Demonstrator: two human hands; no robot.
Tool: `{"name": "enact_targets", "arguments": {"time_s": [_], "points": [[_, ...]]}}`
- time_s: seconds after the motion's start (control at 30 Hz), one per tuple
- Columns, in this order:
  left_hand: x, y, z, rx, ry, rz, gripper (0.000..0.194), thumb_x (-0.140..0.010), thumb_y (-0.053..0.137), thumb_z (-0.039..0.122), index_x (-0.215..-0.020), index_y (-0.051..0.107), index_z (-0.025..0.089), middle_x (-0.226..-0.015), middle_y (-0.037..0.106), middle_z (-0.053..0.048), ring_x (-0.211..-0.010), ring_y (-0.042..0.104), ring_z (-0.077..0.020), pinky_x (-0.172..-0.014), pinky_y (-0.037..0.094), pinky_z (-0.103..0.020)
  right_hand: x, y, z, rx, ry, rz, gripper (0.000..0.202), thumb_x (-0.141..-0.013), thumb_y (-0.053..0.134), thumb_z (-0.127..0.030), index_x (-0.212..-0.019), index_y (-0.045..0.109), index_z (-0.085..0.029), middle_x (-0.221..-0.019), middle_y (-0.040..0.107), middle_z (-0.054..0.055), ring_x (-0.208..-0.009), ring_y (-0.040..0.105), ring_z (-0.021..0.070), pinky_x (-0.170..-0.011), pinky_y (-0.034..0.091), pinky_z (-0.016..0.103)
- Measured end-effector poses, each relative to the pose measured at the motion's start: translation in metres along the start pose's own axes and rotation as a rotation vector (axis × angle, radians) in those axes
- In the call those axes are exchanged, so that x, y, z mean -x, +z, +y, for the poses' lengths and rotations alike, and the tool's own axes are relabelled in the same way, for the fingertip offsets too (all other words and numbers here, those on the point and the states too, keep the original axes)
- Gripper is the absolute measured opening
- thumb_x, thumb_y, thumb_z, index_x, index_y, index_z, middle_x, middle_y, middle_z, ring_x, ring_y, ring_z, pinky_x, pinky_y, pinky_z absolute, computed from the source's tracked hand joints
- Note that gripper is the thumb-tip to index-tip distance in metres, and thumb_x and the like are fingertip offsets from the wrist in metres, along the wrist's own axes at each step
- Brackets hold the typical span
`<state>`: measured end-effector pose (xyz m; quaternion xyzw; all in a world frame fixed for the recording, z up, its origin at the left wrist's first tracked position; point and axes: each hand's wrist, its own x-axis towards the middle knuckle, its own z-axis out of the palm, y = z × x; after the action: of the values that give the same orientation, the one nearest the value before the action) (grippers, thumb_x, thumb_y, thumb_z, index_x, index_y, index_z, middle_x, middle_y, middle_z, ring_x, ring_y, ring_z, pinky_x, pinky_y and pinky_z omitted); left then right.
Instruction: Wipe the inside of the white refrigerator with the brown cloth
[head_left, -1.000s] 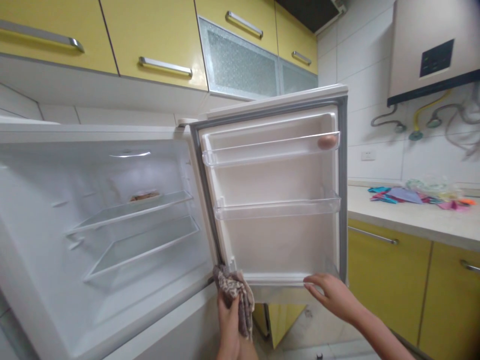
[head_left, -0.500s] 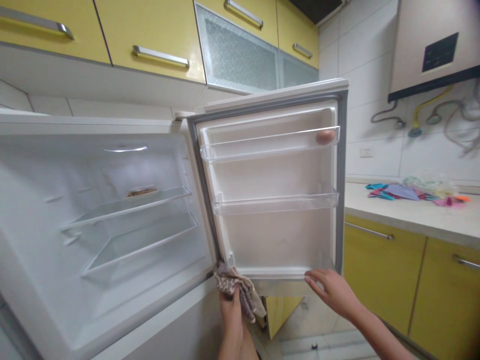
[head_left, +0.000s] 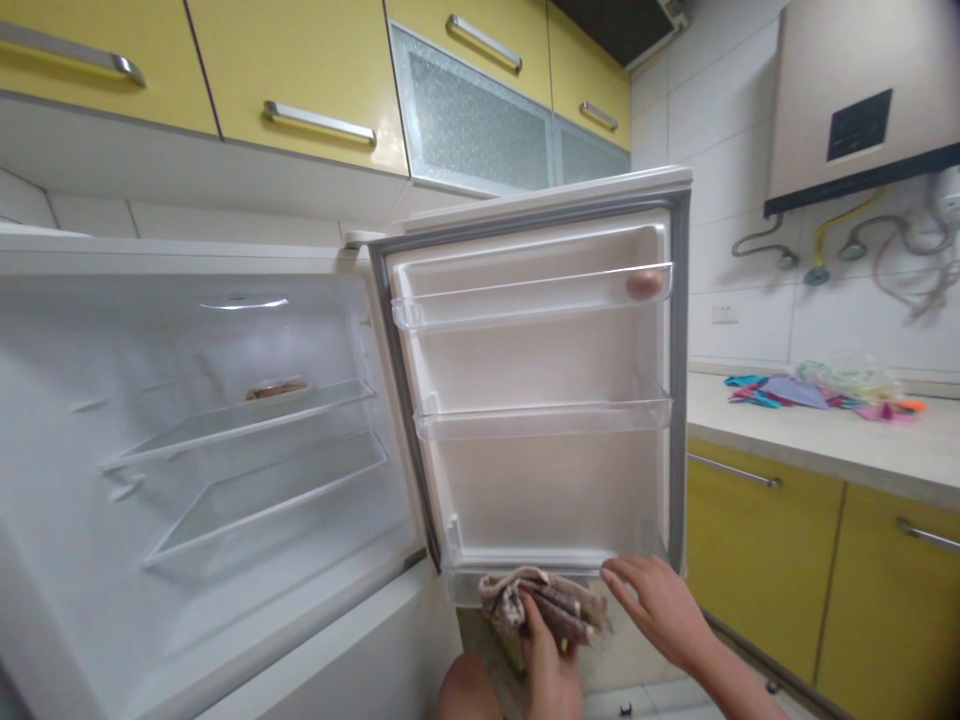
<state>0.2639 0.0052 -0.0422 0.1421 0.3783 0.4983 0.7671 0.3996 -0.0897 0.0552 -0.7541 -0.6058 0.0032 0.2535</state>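
Note:
A white fridge stands with its door (head_left: 540,480) swung wide. My left hand (head_left: 551,670) grips a brown patterned cloth (head_left: 544,603) and presses it against the door's bottom edge. My right hand (head_left: 652,605) rests with fingers spread on that same lower edge, just right of the cloth. An egg (head_left: 645,284) lies at the right end of the door's top rack (head_left: 525,298). The middle door rack (head_left: 540,418) holds nothing.
Inside the fridge, glass shelves (head_left: 247,420) carry a small dish (head_left: 276,389) at the back. Yellow cabinets (head_left: 300,70) hang above. A counter (head_left: 825,440) on the right holds colourful cloths and bags (head_left: 825,388). A water heater (head_left: 862,100) hangs on the tiled wall.
My left hand has carried the cloth rightward, from the hinge corner of the door to the middle of its bottom edge. My right hand has stayed on the lower edge.

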Motion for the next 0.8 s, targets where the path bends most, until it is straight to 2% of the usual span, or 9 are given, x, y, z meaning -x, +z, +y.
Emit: {"name": "enact_targets", "arguments": {"time_s": [0.1,0.17,0.23,0.33,0.43,0.53,0.7,0.8], "points": [[0.007,0.011,-0.038,0.032,-0.180,-0.110,0.039,-0.076,0.071,0.056,-0.104,0.065,0.031,-0.112,0.075,-0.006,-0.102,0.072,-0.0244,-0.071,0.059,-0.033,0.001,-0.004,-0.005,-0.006,0.013,-0.028,0.062,-0.099,0.017,-0.058,-0.096,0.071,-0.026,-0.100,0.077,0.007,-0.098,0.069,0.0265,-0.091,0.046,0.045],[0.012,0.016,-0.056,0.020,-0.262,-0.149,0.036,-0.074,0.075,0.053,-0.099,0.066,0.029,-0.112,0.075,-0.008,-0.102,0.071,-0.0239,-0.072,0.058,-0.032,0.001,-0.007,-0.007,-0.025,0.016,-0.046,0.063,-0.099,0.016,-0.058,-0.094,0.070,-0.026,-0.098,0.077,0.006,-0.096,0.069,0.0253,-0.090,0.046,0.044],[0.016,0.020,-0.065,0.015,-0.310,-0.173,0.036,-0.072,0.077,0.052,-0.097,0.065,0.030,-0.112,0.075,-0.008,-0.103,0.071,-0.0240,-0.074,0.058,-0.034,0.000,-0.009,-0.008,-0.052,0.010,-0.056,0.063,-0.099,0.017,-0.059,-0.095,0.070,-0.027,-0.100,0.077,0.006,-0.097,0.069,0.0245,-0.091,0.045,0.042],[0.021,0.025,-0.063,0.021,-0.340,-0.163,0.038,-0.071,0.078,0.052,-0.099,0.064,0.030,-0.111,0.075,-0.008,-0.099,0.071,-0.0234,-0.074,0.058,-0.034,-0.001,-0.012,-0.007,-0.080,0.011,-0.074,0.062,-0.099,0.018,-0.059,-0.095,0.070,-0.028,-0.102,0.077,0.005,-0.099,0.069,0.0243,-0.093,0.044,0.042],[0.020,0.022,-0.049,0.025,-0.314,-0.114,0.044,-0.068,0.081,0.052,-0.100,0.064,0.028,-0.110,0.075,-0.008,-0.092,0.072,-0.0238,-0.071,0.057,-0.034,0.000,-0.014,-0.005,-0.071,0.005,-0.086,0.061,-0.100,0.018,-0.058,-0.092,0.070,-0.028,-0.097,0.078,0.003,-0.096,0.070,0.0237,-0.091,0.044,0.041],[0.012,0.011,-0.026,0.047,-0.266,-0.085,0.044,-0.065,0.083,0.051,-0.097,0.066,0.026,-0.104,0.076,-0.008,-0.088,0.072,-0.0248,-0.070,0.058,-0.035,0.002,-0.013,-0.003,-0.050,-0.017,-0.062,0.059,-0.100,0.019,-0.057,-0.089,0.069,-0.027,-0.092,0.077,0.003,-0.093,0.070,0.0228,-0.088,0.045,0.039],[-0.009,-0.016,0.031,0.106,-0.119,-0.070,0.031,-0.065,0.084,0.042,-0.085,0.068,0.025,-0.084,0.076,-0.003,-0.076,0.072,-0.0231,-0.067,0.060,-0.036,0.003,-0.012,0.000,-0.098,-0.016,-0.079,0.059,-0.099,0.021,-0.060,-0.106,0.070,-0.028,-0.110,0.077,0.006,-0.106,0.069,0.0265,-0.095,0.045,0.044],[-0.020,-0.030,0.066,0.110,-0.008,-0.052,0.028,-0.064,0.085,0.036,-0.085,0.070,0.024,-0.082,0.076,-0.002,-0.072,0.072,-0.0201,-0.064,0.058,-0.032,0.003,-0.013,0.000,-0.118,-0.010,-0.086,0.061,-0.098,0.021,-0.062,-0.110,0.070,-0.028,-0.114,0.077,0.007,-0.109,0.068,0.0277,-0.098,0.045,0.047]]}}
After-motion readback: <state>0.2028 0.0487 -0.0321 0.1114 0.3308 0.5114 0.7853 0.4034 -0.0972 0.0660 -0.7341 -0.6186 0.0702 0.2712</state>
